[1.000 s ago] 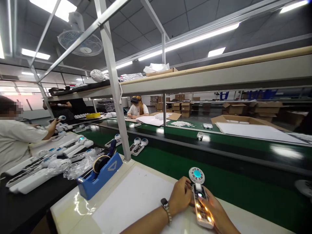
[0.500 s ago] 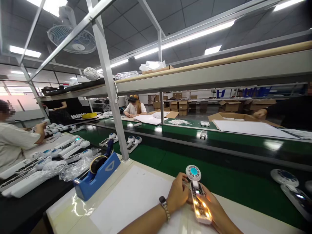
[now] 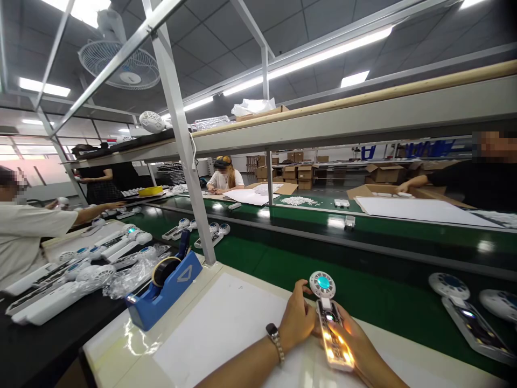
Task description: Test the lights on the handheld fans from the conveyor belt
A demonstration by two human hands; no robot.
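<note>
As seen from the head view, gripping a lit device (image 3: 328,309) at near right with the right hand (image 3: 353,339), thumb over the exposed board (image 3: 336,351). Curling the left hand (image 3: 298,318) close along its left side; impossible to say whether pinching or just touching. Lit already, but seemingly incomplete, with circuitry uncovered; unclear what else remains. Overlapping the far edge of the bench (image 3: 109,347), with green belt (image 3: 262,264) stretching beyond for movement; bounded left by tape dispenser (image 3: 183,277), right by similar devices (image 3: 476,328).

Three white round-headed plastic devices (image 3: 327,306) at right, one blue plastic tape dispenser (image 3: 163,295), one white caged fan (image 3: 130,78).
</note>
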